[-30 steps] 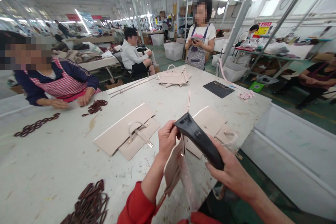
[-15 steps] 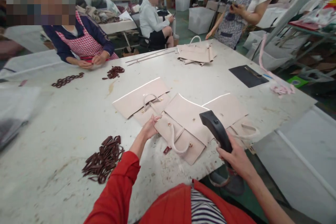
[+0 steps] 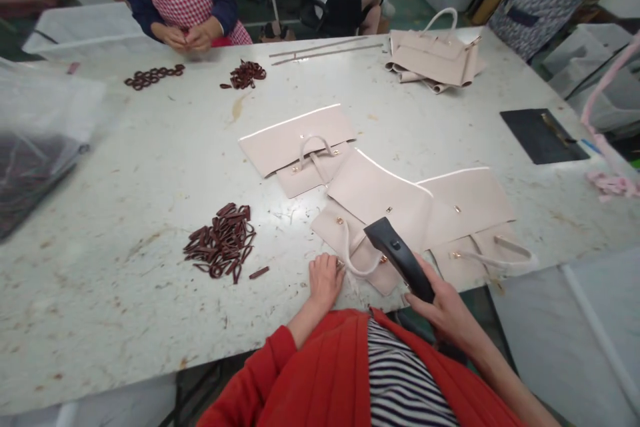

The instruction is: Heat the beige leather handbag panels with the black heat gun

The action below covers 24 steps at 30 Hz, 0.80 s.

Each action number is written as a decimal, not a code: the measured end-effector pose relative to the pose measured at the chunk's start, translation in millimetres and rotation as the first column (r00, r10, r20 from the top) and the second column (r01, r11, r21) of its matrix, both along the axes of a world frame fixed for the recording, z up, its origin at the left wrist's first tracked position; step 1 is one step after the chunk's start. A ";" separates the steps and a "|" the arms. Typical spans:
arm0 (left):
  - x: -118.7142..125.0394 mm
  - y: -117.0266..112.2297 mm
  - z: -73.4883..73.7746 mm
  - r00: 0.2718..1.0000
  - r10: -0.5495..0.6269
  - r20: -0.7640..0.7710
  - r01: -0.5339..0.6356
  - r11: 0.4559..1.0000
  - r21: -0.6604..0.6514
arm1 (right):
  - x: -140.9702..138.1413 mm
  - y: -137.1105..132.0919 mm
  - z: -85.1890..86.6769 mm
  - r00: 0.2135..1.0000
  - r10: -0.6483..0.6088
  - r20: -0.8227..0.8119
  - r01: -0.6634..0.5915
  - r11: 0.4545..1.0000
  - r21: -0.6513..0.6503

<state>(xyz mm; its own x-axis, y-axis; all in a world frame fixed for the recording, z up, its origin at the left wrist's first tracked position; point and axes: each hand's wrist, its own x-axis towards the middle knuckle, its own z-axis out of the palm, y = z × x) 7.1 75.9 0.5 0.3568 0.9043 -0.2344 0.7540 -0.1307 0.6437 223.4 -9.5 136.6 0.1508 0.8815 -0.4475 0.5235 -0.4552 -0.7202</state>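
My right hand point(image 3: 445, 303) is closed around a black curved handheld tool point(image 3: 397, 250) with a blunt squared end; its exact kind is unclear. The tool's end hovers over a pale pink leather bag piece point(image 3: 380, 190) with a flap, a rolled handle and gold fittings. My left hand point(image 3: 325, 279) rests by this piece's lower left corner, fingers curled together. Something small shows at its fingertips, too small to name. Two similar bag pieces lie alongside, one at left point(image 3: 300, 140) and one at right point(image 3: 467, 203). A heap of dark brown leather loops point(image 3: 220, 243) lies left of my left hand.
A co-worker's hands point(image 3: 193, 39) are together across the table point(image 3: 150, 167), near a brown loop chain point(image 3: 154, 77) and a smaller loop pile point(image 3: 245, 73). Stacked pink bag parts point(image 3: 433, 57) lie at the far edge. A black sheet point(image 3: 544, 136) lies right; a plastic bag point(image 3: 45, 127) left.
My left hand has left the bag piece's left edge and come down toward me, its fingers now curled at the table. The view has tilted down. The tool stays in my right hand.
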 end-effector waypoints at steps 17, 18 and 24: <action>22.7 21.1 98.6 0.553 0.455 0.698 0.198 0.742 -0.641 | -8.5 -60.1 66.0 0.989 0.149 -0.011 -0.147 0.985 0.086; 25.5 22.1 102.0 0.569 0.400 0.719 0.207 0.776 -0.595 | -6.6 -63.1 65.8 0.989 0.150 -0.014 -0.148 0.986 0.071; 41.8 20.4 113.2 0.641 0.017 0.767 0.234 0.948 -0.216 | 1.7 -69.5 66.6 0.998 0.062 -0.030 -0.062 0.998 0.017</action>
<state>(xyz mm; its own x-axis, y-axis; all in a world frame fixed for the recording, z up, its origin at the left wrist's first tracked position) 49.0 96.3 113.8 0.6113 0.7888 -0.0634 -0.0177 0.0938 0.9954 225.1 -79.0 203.2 0.0824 0.8958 -0.4367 0.5282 -0.4109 -0.7431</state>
